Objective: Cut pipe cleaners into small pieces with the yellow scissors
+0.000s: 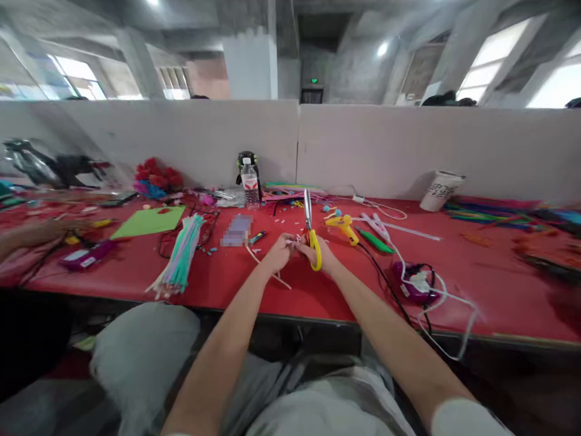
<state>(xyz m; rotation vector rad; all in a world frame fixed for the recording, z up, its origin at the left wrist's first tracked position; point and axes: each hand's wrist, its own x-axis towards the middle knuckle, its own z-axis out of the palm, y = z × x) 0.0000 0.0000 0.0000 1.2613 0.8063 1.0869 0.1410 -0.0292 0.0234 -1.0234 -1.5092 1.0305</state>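
My left hand (278, 254) is closed, its fingertips pinching a small pale pink piece (293, 242) whose kind is too small to make out. Close beside it, my right hand (325, 253) holds yellow-handled scissors (316, 257), their metal blades pointing up and away from me. The right fingertips also meet the pink piece. Under the left wrist, a thin cream strip (284, 282) lies on the red tabletop (308, 300). Just right of the scissors rests a yellow glue gun (344, 226), with a green utility knife (376, 240) beyond it.
At left lie a bundle of mint and lilac pipe cleaners (184, 251) and a green sheet (147, 221). A water bottle (250, 181) and a white cup (442, 190) stand near the partition. Cords run around a purple box (411, 287) at right. Another person's arm (31, 233) reaches in at far left.
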